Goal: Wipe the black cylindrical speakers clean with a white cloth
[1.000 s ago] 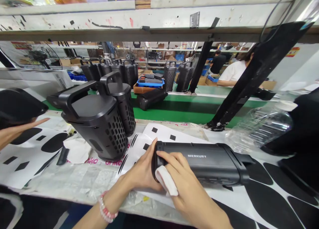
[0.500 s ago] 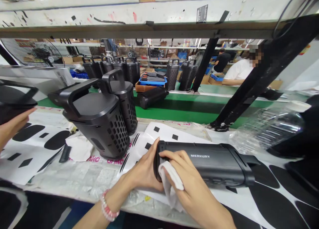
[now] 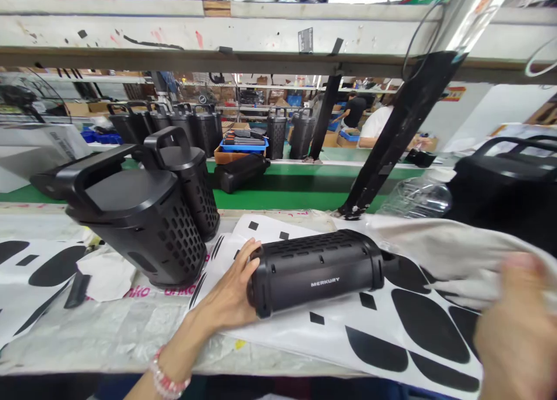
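1. We are drawing our right hand (image 3: 513, 330), blurred but closing on a pale cloth (image 3: 461, 249), off to lower right
2. Our left hand (image 3: 230, 295), partly closed, is alone holding the black case (image 3: 317, 272) at lower centre
3. Unlike earlier, the case is showing its holes uppermost

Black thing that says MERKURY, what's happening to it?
Someone's left hand is holding one end of the MERKURY case, which lies on a white sheet with black shapes. Their right hand, blurry and away from the case, has a pale cloth. Two similar cases stand over on the left.
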A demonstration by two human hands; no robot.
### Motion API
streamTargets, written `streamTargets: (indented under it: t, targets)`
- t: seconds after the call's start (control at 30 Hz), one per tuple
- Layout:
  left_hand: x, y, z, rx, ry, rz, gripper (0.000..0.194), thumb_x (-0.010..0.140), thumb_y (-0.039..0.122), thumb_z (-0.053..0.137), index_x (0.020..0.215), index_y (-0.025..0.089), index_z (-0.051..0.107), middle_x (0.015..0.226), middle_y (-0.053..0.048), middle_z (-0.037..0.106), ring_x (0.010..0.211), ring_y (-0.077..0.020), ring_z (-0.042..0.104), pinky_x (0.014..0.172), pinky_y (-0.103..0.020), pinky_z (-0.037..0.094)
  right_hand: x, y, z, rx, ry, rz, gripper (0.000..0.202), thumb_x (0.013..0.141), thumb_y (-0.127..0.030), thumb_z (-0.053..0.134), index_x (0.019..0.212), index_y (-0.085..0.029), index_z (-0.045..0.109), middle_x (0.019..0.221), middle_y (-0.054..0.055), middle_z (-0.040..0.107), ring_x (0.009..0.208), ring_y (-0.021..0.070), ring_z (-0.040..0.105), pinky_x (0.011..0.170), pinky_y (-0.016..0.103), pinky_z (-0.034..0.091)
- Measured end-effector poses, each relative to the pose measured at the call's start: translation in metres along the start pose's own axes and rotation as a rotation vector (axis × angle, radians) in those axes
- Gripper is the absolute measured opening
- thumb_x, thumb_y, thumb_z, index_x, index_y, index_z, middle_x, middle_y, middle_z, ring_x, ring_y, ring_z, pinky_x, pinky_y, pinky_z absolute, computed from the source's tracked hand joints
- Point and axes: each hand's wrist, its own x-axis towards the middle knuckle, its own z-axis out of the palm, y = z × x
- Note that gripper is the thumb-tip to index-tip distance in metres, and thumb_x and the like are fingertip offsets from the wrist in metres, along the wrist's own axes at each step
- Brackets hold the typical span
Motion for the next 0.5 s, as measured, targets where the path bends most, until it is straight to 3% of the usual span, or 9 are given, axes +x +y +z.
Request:
streamTargets:
  t: [0.03, 0.07, 0.13, 0.2, 0.23, 0.3, 0.37, 0.43, 0.5]
  targets:
    - [-0.001, 0.000, -0.001, -0.047, 0.003, -0.009, 0.125, 0.063, 0.032, 0.090, 0.150, 0.046, 0.001, 0.161, -0.013, 0.006, 0.152, -0.0417, 0.009, 0.116, -0.070, 0.022, -0.005, -0.005, 0.007, -0.063, 0.025, 0.019, 0.052, 0.097, -0.060, 0.037, 0.112, -0.026, 0.072, 0.084, 0.010, 0.076, 0.075, 0.0308, 0.073, 0.058, 0.041, 0.058]
    - [-0.003, 0.001, -0.002, -0.123, 0.013, -0.049, 0.119, 0.061, 0.048, 0.090, 0.150, 0.043, 0.011, 0.161, -0.014, 0.009, 0.152, -0.0431, 0.008, 0.116, -0.070, 0.020, -0.011, -0.013, 0.016, -0.087, -0.029, -0.017, 0.054, 0.097, -0.059, 0.039, 0.120, -0.022, 0.069, 0.101, 0.012, 0.076, 0.091, 0.0321, 0.072, 0.073, 0.043, 0.060]
    - [-0.005, 0.004, -0.001, -0.252, 0.070, -0.084, 0.094, 0.064, 0.071, 0.076, 0.140, 0.036, 0.032, 0.156, -0.014, 0.026, 0.151, -0.0430, 0.012, 0.116, -0.069, 0.019, -0.025, -0.031, 0.037, -0.049, -0.144, -0.239, 0.055, 0.099, -0.053, 0.036, 0.131, -0.017, 0.062, 0.131, 0.013, 0.065, 0.122, 0.0319, 0.060, 0.100, 0.047, 0.052]
    - [-0.007, 0.006, 0.002, -0.270, 0.160, -0.046, 0.066, 0.075, 0.066, 0.070, 0.127, 0.036, 0.042, 0.148, -0.010, 0.038, 0.149, -0.0381, 0.021, 0.117, -0.066, 0.020, -0.038, -0.040, 0.050, -0.020, -0.140, -0.355, 0.050, 0.101, -0.047, 0.034, 0.134, -0.018, 0.059, 0.142, 0.011, 0.057, 0.134, 0.0290, 0.050, 0.109, 0.048, 0.044]
    - [-0.008, 0.007, 0.004, -0.238, 0.194, -0.021, 0.062, 0.076, 0.058, 0.075, 0.125, 0.037, 0.043, 0.148, -0.009, 0.036, 0.149, -0.0365, 0.023, 0.117, -0.065, 0.021, -0.043, -0.039, 0.052, -0.025, -0.106, -0.350, 0.048, 0.102, -0.045, 0.034, 0.133, -0.019, 0.060, 0.141, 0.010, 0.057, 0.133, 0.0283, 0.051, 0.108, 0.047, 0.046]
    - [-0.011, 0.009, 0.008, -0.168, 0.187, -0.042, 0.087, 0.066, 0.042, 0.087, 0.135, 0.040, 0.034, 0.158, -0.009, 0.020, 0.150, -0.0382, 0.019, 0.117, -0.065, 0.021, -0.049, -0.031, 0.051, -0.056, -0.063, -0.307, 0.046, 0.102, -0.047, 0.036, 0.128, -0.021, 0.063, 0.132, 0.011, 0.062, 0.124, 0.0294, 0.057, 0.100, 0.047, 0.051]
    - [-0.013, 0.010, 0.009, -0.172, 0.075, -0.202, 0.130, 0.054, 0.034, 0.093, 0.151, 0.041, 0.007, 0.164, -0.013, 0.002, 0.151, -0.0427, 0.014, 0.117, -0.067, 0.020, -0.053, -0.020, 0.049, -0.107, -0.023, -0.324, 0.048, 0.102, -0.048, 0.036, 0.126, -0.019, 0.065, 0.129, 0.015, 0.061, 0.122, 0.0333, 0.057, 0.097, 0.053, 0.050]
    - [-0.013, 0.012, 0.009, -0.227, -0.057, -0.404, 0.150, 0.052, 0.030, 0.092, 0.152, 0.036, -0.021, 0.164, -0.018, 0.003, 0.150, -0.0438, 0.018, 0.116, -0.069, 0.019, -0.056, -0.017, 0.052, -0.130, -0.011, -0.399, 0.046, 0.103, -0.043, 0.036, 0.131, -0.018, 0.062, 0.138, 0.016, 0.055, 0.132, 0.0361, 0.048, 0.104, 0.060, 0.042]
    - [-0.013, 0.015, 0.008, -0.253, -0.099, -0.515, 0.148, 0.057, 0.025, 0.087, 0.150, 0.031, -0.028, 0.163, -0.021, 0.014, 0.148, -0.0420, 0.025, 0.117, -0.068, 0.018, -0.061, -0.024, 0.063, -0.125, -0.034, -0.466, 0.044, 0.103, -0.035, 0.036, 0.140, -0.016, 0.053, 0.148, 0.016, 0.048, 0.142, 0.0346, 0.036, 0.111, 0.061, 0.033]
